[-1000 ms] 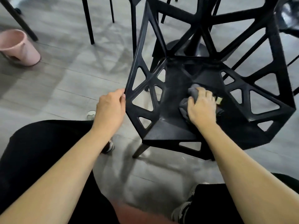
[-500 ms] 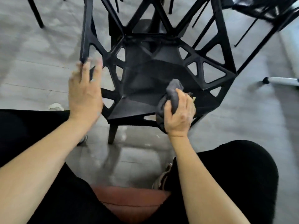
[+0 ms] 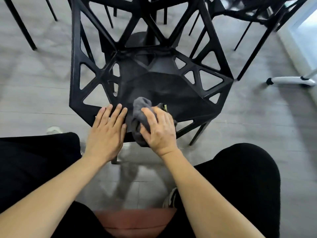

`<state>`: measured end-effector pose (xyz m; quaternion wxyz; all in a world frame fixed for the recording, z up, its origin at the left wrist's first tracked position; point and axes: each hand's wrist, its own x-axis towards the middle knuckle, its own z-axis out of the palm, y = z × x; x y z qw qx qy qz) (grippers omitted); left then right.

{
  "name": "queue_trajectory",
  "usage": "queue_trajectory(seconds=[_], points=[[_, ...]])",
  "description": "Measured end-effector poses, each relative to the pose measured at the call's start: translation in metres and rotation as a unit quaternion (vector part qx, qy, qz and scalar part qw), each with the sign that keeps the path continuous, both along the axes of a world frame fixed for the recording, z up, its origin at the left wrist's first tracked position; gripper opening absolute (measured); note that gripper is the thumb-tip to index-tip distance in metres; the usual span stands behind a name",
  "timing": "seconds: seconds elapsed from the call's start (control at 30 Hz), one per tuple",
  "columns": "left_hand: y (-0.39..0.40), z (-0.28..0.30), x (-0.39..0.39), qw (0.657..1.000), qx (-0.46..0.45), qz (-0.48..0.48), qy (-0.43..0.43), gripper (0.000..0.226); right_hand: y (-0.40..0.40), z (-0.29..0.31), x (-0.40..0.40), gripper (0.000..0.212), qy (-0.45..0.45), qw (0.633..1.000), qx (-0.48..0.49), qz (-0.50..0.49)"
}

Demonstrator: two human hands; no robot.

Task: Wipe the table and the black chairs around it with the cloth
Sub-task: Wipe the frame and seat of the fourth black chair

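A black chair with triangular cut-outs stands right in front of me, its seat facing me. My right hand grips a bunched grey cloth at the seat's front edge. My left hand lies flat beside it, fingers straight, resting on the front left of the seat. The table top is out of view.
A second black chair stands at the upper right, and thin black legs rise at the upper left. A white wheeled base sits on the grey floor at the right. My knees in black trousers flank the chair.
My left hand left the chair's left armrest frame and came down flat onto the seat's front edge. My right hand with the cloth drew back from mid-seat to the front edge.
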<state>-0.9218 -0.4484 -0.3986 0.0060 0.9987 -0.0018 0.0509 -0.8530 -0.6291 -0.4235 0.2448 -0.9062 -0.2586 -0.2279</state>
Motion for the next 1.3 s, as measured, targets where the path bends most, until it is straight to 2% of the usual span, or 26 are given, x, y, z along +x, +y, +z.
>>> queue_trajectory(seconds=[0.07, 0.13, 0.2, 0.27, 0.33, 0.43, 0.53, 0.6, 0.67, 0.77, 0.83, 0.9, 0.93, 1.0, 1.07, 1.13, 1.2, 1.3], points=[[-0.004, 0.001, 0.000, 1.000, -0.001, 0.012, -0.009, 0.055, -0.053, 0.004, 0.038, 0.045, 0.024, 0.990, 0.004, -0.140], [-0.008, 0.002, 0.000, 1.000, -0.002, 0.025, -0.012, 0.055, -0.108, 0.012, 0.077, 0.046, 0.086, 0.961, 0.024, -0.261], [-0.014, 0.000, 0.004, 0.998, -0.017, 0.050, -0.018, 0.057, -0.130, 0.015, 0.091, 0.044, 0.125, 0.940, 0.052, -0.314], [-0.024, -0.002, 0.008, 0.996, -0.036, 0.074, -0.022, 0.059, -0.109, 0.011, 0.077, 0.043, 0.127, 0.931, 0.080, -0.333], [-0.030, -0.003, 0.013, 0.994, -0.052, 0.091, -0.036, 0.055, -0.066, 0.008, 0.048, 0.045, 0.101, 0.950, 0.096, -0.280], [-0.029, -0.003, 0.020, 0.991, -0.065, 0.094, -0.074, 0.041, -0.009, 0.006, 0.009, 0.047, 0.060, 0.989, 0.066, -0.122], [-0.023, -0.001, 0.024, 0.988, -0.064, 0.092, -0.104, 0.025, 0.021, 0.006, -0.005, 0.046, 0.037, 0.999, 0.028, -0.014], [-0.022, 0.001, 0.028, 0.987, -0.058, 0.098, -0.115, 0.021, 0.013, 0.008, 0.009, 0.046, 0.025, 0.999, -0.016, 0.043], [-0.024, 0.003, 0.033, 0.984, -0.060, 0.118, -0.117, 0.020, -0.017, 0.011, 0.041, 0.047, 0.032, 0.999, -0.033, 0.018], [-0.030, 0.006, 0.044, 0.982, -0.068, 0.148, -0.100, 0.023, -0.073, 0.018, 0.090, 0.048, 0.092, 0.978, 0.010, -0.189], [-0.033, 0.005, 0.056, 0.983, -0.079, 0.138, -0.091, 0.026, -0.093, 0.020, 0.106, 0.049, 0.119, 0.960, -0.012, -0.255], [-0.035, 0.001, 0.076, 0.987, -0.104, 0.098, -0.072, 0.030, -0.087, 0.022, 0.103, 0.053, 0.135, 0.964, -0.042, -0.226], [-0.035, -0.002, 0.088, 0.988, -0.118, 0.076, -0.057, 0.033, -0.078, 0.024, 0.097, 0.056, 0.142, 0.973, -0.044, -0.175], [-0.033, -0.008, 0.117, 0.990, -0.130, 0.047, -0.020, 0.041, -0.060, 0.026, 0.089, 0.058, 0.173, 0.983, -0.065, -0.014], [-0.027, -0.011, 0.143, 0.990, -0.128, 0.047, 0.020, 0.050, -0.052, 0.025, 0.097, 0.058, 0.196, 0.970, -0.102, 0.105], [-0.020, -0.015, 0.159, 0.990, -0.124, 0.062, 0.037, 0.055, -0.049, 0.022, 0.124, 0.056, 0.172, 0.973, -0.123, 0.092], [-0.018, -0.015, 0.161, 0.988, -0.123, 0.077, 0.043, 0.058, -0.048, 0.014, 0.159, 0.056, 0.114, 0.981, -0.155, 0.009], [-0.021, -0.015, 0.156, 0.988, -0.119, 0.086, 0.047, 0.060, -0.032, 0.000, 0.211, 0.055, 0.046, 0.974, -0.208, -0.077]])
